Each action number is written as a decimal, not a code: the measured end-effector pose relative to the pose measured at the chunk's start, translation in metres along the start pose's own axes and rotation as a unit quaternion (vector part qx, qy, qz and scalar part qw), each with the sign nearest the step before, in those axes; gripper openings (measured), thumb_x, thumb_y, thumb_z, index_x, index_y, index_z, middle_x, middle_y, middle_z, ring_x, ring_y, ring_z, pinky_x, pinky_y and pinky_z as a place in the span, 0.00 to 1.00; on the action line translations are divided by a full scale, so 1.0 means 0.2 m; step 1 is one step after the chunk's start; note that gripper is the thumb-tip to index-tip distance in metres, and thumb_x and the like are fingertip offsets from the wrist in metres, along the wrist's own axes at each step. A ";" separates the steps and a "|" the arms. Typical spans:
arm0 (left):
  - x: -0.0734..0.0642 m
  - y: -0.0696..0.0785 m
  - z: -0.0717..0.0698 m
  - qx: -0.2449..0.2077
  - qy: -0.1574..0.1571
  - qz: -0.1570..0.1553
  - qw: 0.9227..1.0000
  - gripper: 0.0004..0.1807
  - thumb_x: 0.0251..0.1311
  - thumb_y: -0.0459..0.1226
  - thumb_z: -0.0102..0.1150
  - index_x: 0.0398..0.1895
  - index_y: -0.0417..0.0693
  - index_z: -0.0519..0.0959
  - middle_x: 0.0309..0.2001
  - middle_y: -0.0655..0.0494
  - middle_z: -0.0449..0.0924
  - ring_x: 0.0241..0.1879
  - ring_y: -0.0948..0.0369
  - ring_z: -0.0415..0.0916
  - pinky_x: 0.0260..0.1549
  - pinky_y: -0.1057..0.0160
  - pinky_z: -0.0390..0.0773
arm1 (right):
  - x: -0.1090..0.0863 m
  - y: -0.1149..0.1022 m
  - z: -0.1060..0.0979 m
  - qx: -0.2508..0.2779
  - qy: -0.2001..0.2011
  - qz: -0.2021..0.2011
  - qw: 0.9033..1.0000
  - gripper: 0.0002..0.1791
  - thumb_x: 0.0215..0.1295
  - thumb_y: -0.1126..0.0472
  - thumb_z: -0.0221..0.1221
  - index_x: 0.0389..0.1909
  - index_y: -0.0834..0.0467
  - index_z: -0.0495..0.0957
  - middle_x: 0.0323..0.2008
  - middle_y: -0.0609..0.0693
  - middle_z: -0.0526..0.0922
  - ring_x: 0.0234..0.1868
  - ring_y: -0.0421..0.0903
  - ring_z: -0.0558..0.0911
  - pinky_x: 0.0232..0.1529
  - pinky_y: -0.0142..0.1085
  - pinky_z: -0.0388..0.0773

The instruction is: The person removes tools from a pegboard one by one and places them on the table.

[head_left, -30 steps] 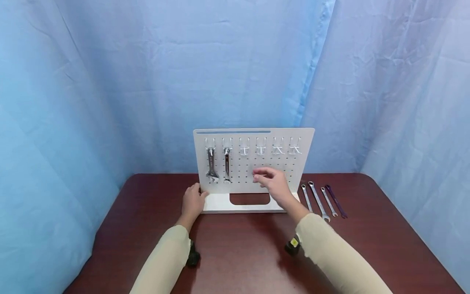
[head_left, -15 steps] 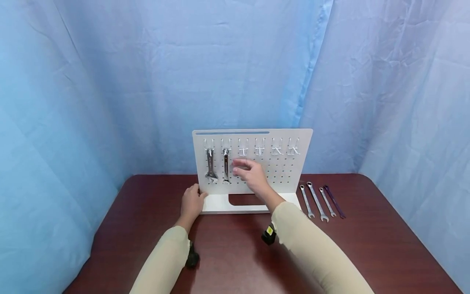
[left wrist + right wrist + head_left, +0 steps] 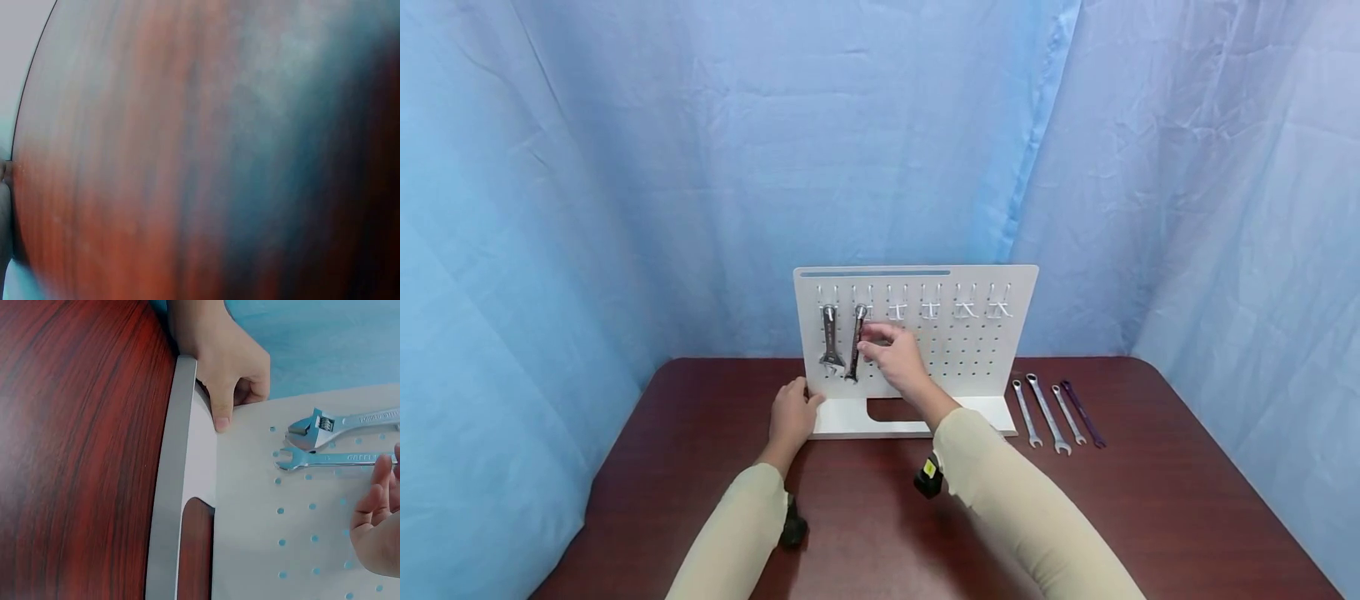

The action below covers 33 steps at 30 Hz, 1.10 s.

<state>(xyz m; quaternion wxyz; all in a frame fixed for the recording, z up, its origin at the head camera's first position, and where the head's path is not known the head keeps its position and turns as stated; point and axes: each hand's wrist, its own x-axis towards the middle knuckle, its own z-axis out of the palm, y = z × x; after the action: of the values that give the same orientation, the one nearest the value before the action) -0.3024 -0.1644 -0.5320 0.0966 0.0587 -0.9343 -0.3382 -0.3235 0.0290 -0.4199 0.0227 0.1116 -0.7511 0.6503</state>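
My left hand (image 3: 792, 410) grips the lower left corner of a white pegboard stand (image 3: 955, 358). In the right wrist view its thumb (image 3: 221, 406) lies on the front of the board and the other fingers curl round the edge. My right hand (image 3: 898, 358) pinches the shaft of a combination wrench (image 3: 856, 343) that hangs by its ring end on the second hook. The lower end of this wrench leans left. Beside it on the first hook hangs an adjustable wrench (image 3: 830, 337), jaw end down. The left wrist view holds mostly blurred tabletop.
Several white hooks (image 3: 966, 310) continue along the board to the right. On the dark red wooden table (image 3: 865, 517), right of the stand, lie three silver wrenches (image 3: 1048, 417) and a purple one (image 3: 1084, 414). Blue curtains (image 3: 880, 150) enclose the back and sides.
My right hand has moved left across the board to the second wrench, whose lower end has swung left. My left hand has stayed at the stand's corner.
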 end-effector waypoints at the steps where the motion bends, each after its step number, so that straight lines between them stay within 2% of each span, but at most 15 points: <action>1: 0.00 0.00 0.00 -0.001 0.001 0.001 1.000 0.15 0.70 0.41 0.62 0.52 0.41 0.77 0.44 0.47 0.80 0.44 0.50 0.76 0.40 0.51 0.75 | 0.00 -0.01 0.01 -0.005 -0.001 0.001 1.000 0.17 0.63 0.70 0.65 0.53 0.66 0.82 0.42 0.56 0.84 0.35 0.50 0.85 0.41 0.46 0.81; 4: 0.00 0.00 0.00 -0.002 0.003 0.002 1.000 0.15 0.70 0.41 0.62 0.52 0.41 0.77 0.43 0.46 0.80 0.44 0.50 0.76 0.41 0.51 0.74 | 0.00 -0.02 0.02 -0.019 -0.002 0.002 1.000 0.15 0.64 0.69 0.65 0.52 0.66 0.82 0.40 0.56 0.84 0.34 0.46 0.83 0.43 0.45 0.81; 11: 0.00 -0.02 0.02 -0.003 0.006 0.002 1.000 0.16 0.69 0.41 0.63 0.52 0.41 0.77 0.43 0.47 0.80 0.44 0.50 0.76 0.41 0.51 0.75 | -0.01 -0.04 0.05 -0.034 0.020 0.008 0.999 0.09 0.63 0.69 0.66 0.43 0.66 0.84 0.39 0.52 0.81 0.39 0.44 0.77 0.39 0.33 0.75; 22: 0.00 -0.01 0.02 -0.004 0.009 0.005 1.000 0.15 0.69 0.41 0.64 0.51 0.41 0.77 0.41 0.48 0.80 0.42 0.51 0.76 0.39 0.51 0.75 | -0.01 -0.04 0.04 -0.046 0.024 0.016 0.999 0.09 0.66 0.69 0.64 0.45 0.66 0.84 0.41 0.56 0.82 0.39 0.46 0.80 0.40 0.35 0.80; 33: -0.01 0.00 0.00 -0.008 0.009 0.006 1.000 0.15 0.69 0.41 0.63 0.51 0.41 0.78 0.43 0.47 0.81 0.44 0.50 0.77 0.40 0.50 0.75 | -0.04 -0.06 0.01 -0.001 0.004 0.041 0.999 0.11 0.68 0.71 0.62 0.49 0.68 0.82 0.42 0.58 0.79 0.42 0.48 0.81 0.44 0.38 0.83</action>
<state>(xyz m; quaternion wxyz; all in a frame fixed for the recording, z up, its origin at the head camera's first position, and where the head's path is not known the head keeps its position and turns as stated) -0.2999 -0.1639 -0.5321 0.1078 0.0552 -0.9309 -0.3446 -0.3131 0.0260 -0.4093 -0.0004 0.0779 -0.7555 0.6505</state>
